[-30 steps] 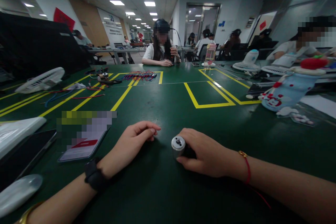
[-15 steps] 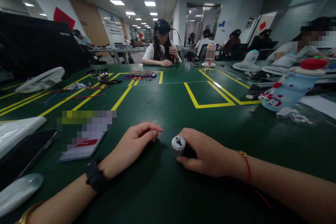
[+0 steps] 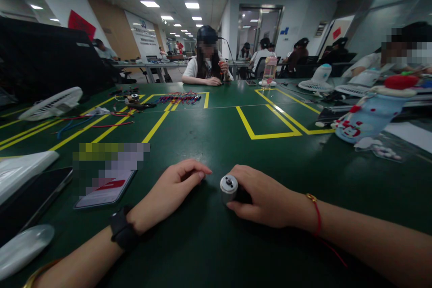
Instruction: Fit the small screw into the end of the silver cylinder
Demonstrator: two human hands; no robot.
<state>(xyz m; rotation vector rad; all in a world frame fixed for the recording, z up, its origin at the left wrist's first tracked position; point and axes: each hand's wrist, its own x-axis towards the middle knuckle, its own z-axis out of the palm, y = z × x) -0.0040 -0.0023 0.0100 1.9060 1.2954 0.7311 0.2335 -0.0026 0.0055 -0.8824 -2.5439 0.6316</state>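
Observation:
A small silver electric motor (image 3: 228, 187) stands upright on the green table, its round end with a short shaft and small holes facing up. My right hand (image 3: 261, 195) is closed around its right side, the thumb at the near side and the fingers behind. To the left of the motor, my left hand (image 3: 184, 183) rests with its side low over the table. Its fingers are loosely stretched towards the motor, a small gap away, and it holds nothing.
Left of me lie a phone-like card (image 3: 111, 189), a dark tablet (image 3: 33, 202) and a white mouse (image 3: 27, 247). Wires (image 3: 180, 97) and a white fan (image 3: 50, 103) are further off. A blue bottle (image 3: 371, 114) stands right. A co-worker (image 3: 207, 60) sits opposite.
My left hand's fingertips have shifted slightly right and down, nearer the motor. My right hand keeps its grip on the motor in the same place.

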